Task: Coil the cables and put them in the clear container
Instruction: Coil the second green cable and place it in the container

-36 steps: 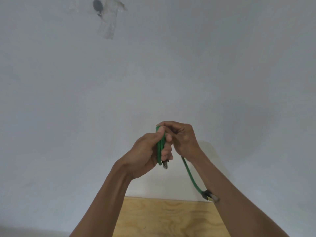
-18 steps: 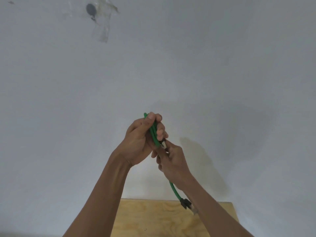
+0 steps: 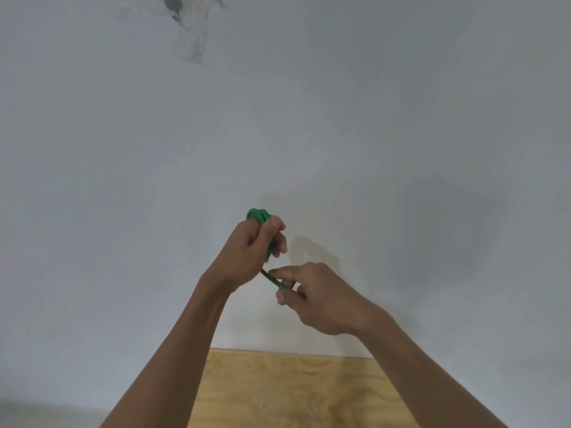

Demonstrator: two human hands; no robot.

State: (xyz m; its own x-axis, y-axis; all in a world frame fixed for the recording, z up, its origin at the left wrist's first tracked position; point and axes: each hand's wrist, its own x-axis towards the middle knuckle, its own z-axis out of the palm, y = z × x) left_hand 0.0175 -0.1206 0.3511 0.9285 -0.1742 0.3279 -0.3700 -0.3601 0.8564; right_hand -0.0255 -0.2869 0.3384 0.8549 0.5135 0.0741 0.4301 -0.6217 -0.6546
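Note:
I hold a green cable up in front of a white wall. My left hand is closed around its coiled loops, which stick out above my fist. A short straight stretch of the cable runs down and right to my right hand, which pinches it between thumb and fingers. The cable's free end and plug are hidden behind my right hand. The clear container is out of view.
A plywood tabletop lies below my forearms at the bottom of the view. A dark round fixture under clear tape is stuck on the wall at the top left.
My right hand has slid down and right along the cable, away from my left hand. The dangling plug end, seen earlier below my right wrist, is now out of sight.

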